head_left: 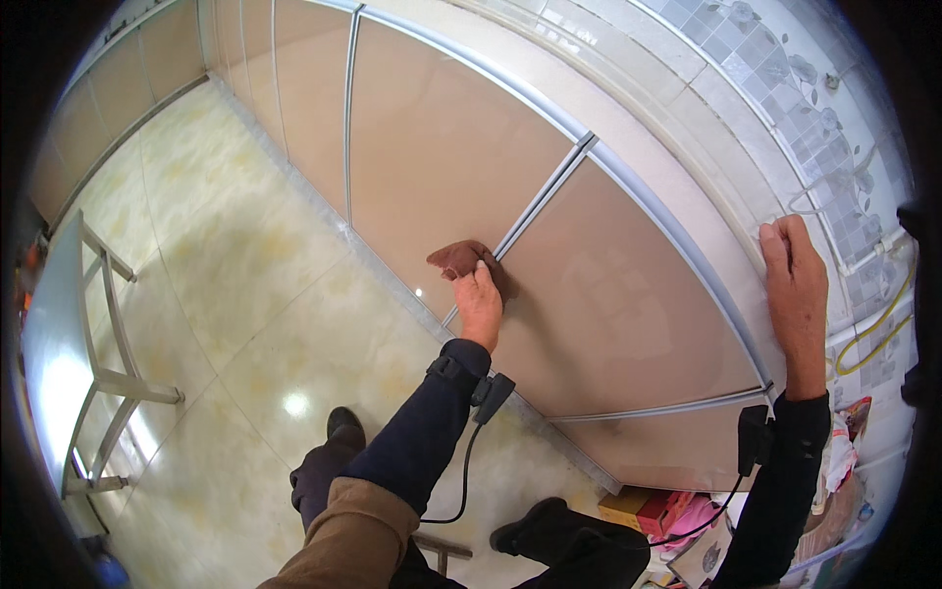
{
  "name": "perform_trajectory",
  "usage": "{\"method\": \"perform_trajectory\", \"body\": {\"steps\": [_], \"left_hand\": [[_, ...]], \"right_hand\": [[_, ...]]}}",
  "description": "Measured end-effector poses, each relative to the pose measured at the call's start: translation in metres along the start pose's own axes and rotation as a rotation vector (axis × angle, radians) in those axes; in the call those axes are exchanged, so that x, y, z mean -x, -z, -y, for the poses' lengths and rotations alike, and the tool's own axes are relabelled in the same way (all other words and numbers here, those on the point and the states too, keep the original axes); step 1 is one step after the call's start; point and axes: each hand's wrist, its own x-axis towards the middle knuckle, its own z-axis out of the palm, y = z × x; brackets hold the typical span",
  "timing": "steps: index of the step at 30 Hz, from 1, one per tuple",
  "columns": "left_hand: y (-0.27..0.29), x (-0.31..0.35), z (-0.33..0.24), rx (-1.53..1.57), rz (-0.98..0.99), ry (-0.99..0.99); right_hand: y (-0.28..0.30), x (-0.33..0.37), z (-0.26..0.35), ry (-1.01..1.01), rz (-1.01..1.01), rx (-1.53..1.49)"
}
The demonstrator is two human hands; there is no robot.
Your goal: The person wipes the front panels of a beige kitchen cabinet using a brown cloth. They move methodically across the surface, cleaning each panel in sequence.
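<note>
My left hand (479, 304) grips a bunched brown cloth (463, 257). The cloth is pressed on the beige cabinet doors (422, 147), beside the metal strip (542, 198) between two panels. Off to the right, my right hand (795, 280) leans on the pale countertop (731, 231), back of the hand up. Its fingers are bent a little, the tips partly hidden, and I see nothing held in it. A black device with a cable is strapped at each wrist.
A metal-legged table (61, 368) stands on the glossy tiled floor (265, 324) at left. Boxes and bags (667, 515) lie at lower right near my leg. A yellow hose (878, 329) hangs by the tiled wall (785, 74). A wooden stool leg (442, 550) shows below.
</note>
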Motion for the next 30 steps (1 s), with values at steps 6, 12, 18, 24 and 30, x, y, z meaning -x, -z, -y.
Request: {"method": "perform_trajectory", "body": {"steps": [6, 12, 18, 24, 30], "left_hand": [[0.01, -0.01, 0.083, 0.16, -0.047, 0.144], [0.029, -0.013, 0.125, 0.264, -0.05, 0.343], [0.044, -0.007, 0.147, 0.296, -0.03, 0.472], [0.051, -0.021, 0.177, 0.476, -0.086, 0.606], [0.054, -0.025, 0.219, 0.176, -0.026, 0.199]], "right_hand": [[0.001, -0.001, -0.006, -0.025, 0.026, -0.002], [0.0, -0.002, -0.013, 0.002, 0.023, 0.002], [0.001, 0.001, -0.018, 0.011, 0.002, 0.032], [0.013, -0.002, -0.031, 0.014, 0.093, 0.128], [0.013, 0.002, -0.039, 0.105, 0.015, 0.153]]}}
